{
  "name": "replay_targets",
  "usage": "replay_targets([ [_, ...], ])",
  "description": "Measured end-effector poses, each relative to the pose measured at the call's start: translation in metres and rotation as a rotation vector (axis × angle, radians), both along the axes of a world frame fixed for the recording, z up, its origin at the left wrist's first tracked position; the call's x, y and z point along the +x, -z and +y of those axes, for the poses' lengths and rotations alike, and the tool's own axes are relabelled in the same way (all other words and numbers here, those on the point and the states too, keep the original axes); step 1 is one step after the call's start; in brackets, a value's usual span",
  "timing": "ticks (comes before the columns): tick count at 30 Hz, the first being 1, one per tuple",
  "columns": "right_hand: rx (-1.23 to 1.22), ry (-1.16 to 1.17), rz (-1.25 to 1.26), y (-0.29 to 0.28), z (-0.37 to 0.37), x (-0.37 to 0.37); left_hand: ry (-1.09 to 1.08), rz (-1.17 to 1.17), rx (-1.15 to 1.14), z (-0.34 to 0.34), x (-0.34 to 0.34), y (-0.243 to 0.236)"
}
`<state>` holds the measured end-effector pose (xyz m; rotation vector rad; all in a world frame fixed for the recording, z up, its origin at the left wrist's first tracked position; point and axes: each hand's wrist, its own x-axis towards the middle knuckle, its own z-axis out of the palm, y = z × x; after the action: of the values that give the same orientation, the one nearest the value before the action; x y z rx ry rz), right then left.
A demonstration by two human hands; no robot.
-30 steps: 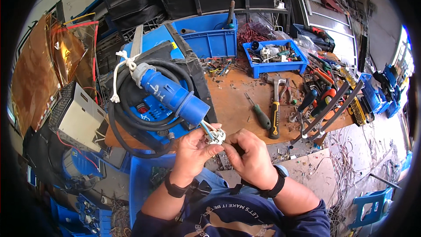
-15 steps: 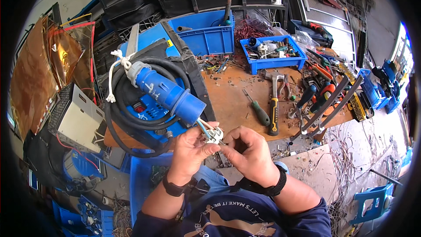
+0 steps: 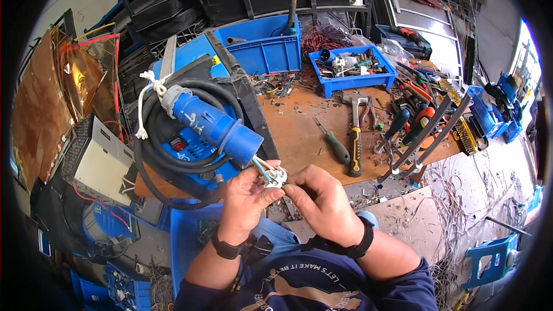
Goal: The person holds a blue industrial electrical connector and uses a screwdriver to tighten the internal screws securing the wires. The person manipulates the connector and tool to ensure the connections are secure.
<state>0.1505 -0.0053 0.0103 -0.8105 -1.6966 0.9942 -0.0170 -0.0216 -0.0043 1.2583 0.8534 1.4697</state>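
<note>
A white plug insert (image 3: 276, 179) with terminals is pinched between the thumb and fingers of my left hand (image 3: 242, 203). Several thin wires (image 3: 260, 166), a blue one among them, run from it into the open end of a blue industrial plug housing (image 3: 218, 126). My right hand (image 3: 326, 203) is closed at the insert's right edge, thumb against forefinger; whatever is between those fingertips is too small to make out. Behind the housing lies a coiled black cable (image 3: 142, 158), with a white rope (image 3: 155, 84) knotted near the housing's grey collar.
On the wooden bench (image 3: 296, 115) lie a green-handled screwdriver (image 3: 337, 147), a hammer (image 3: 356, 138) and pliers (image 3: 368, 114). A small blue tray (image 3: 352, 82) of parts stands farther back, beside a larger blue crate (image 3: 268, 55). More hand tools crowd the right side.
The view has shifted slightly, so most things sit a little farther left. Both hands stay at the insert, the right fingertips still against its edge.
</note>
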Motion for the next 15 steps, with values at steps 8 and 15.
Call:
replay_targets([
  [8, 0.025, 0.036, -0.016, 0.007, 0.001, -0.005, -0.001, 0.024, -0.011, 0.001, -0.002, -0.002],
  [15, 0.311, 0.046, -0.094, 0.018, 0.006, -0.01, 0.011, 0.041, -0.013, 0.004, -0.01, 0.009],
])
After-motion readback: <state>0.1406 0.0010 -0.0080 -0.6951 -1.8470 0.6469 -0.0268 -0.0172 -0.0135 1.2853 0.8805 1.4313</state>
